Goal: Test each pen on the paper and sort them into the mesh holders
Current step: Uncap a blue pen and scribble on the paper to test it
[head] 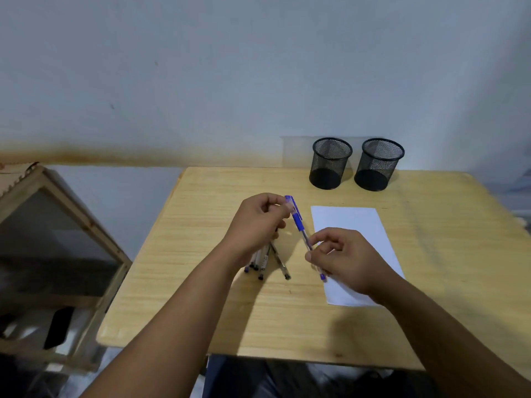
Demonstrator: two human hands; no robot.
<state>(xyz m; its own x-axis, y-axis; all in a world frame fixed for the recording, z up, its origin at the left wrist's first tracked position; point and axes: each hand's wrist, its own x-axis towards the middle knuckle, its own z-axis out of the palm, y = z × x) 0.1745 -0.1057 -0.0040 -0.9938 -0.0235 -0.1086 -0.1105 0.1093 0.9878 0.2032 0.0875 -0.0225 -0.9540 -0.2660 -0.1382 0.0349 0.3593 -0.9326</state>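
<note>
Head view: blue pen being uncapped before the first test

Head view shows a blue pen (pixel 303 235) held in the air between both hands, above the wooden table (pixel 201 297) and just left of the sheet of paper (pixel 350 222). The cap end is pinched by the fingertips of the left hand (pixel 255 225), while the lower barrel is pinched between thumb and fingers of the right hand (pixel 347 261), the rest of whose fingers are curled loosely. The pen is tilted, cap end away from the person, tail end pointing back near the paper's left edge. Whether the cap has already parted from the barrel cannot be told.

A small bundle of other pens (pixel 265 261) lies on the table under the left wrist, fanned slightly, and is partly hidden by that hand. Two black mesh holders, the left holder (pixel 330 163) and the right holder (pixel 379 165), stand side by side at the far edge, and both appear empty. No marks are visible on the paper.

The step in hand is judged to be uncapping, early in the task. Next, the cap would need to be pulled clear, the pen turned tip-down in the right hand, and a short stroke drawn on the paper
</note>
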